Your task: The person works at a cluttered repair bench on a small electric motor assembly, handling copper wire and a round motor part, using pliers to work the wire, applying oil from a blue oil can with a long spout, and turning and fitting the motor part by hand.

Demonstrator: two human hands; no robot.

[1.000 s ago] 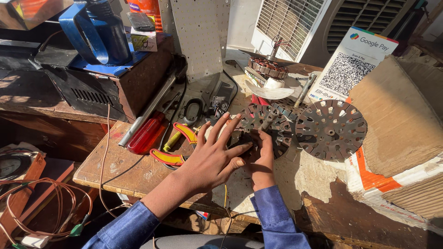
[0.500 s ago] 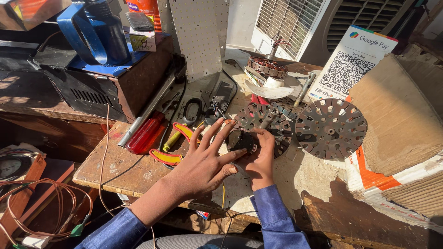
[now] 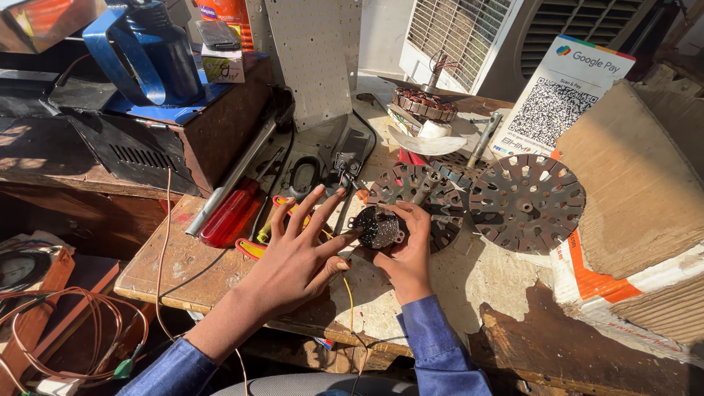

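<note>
Sunlit worktop (image 3: 506,279): your right hand (image 3: 407,253) pinches the small dark motor part (image 3: 378,227), left hand (image 3: 293,257) splayed, fingertips touching. It looks rigid, weighty, gritty; grip its rim.

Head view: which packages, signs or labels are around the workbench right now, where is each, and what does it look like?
Payment sign: back right, propped against the cooler; white card, square black code, coloured logo.
Small box: back left, on the brown cabinet; pale, with a printed picture.
Orange package: top edge, behind the small box; orange-red, mostly cut off.
Cardboard carton: right edge; brown corrugated, white and orange print.
</note>
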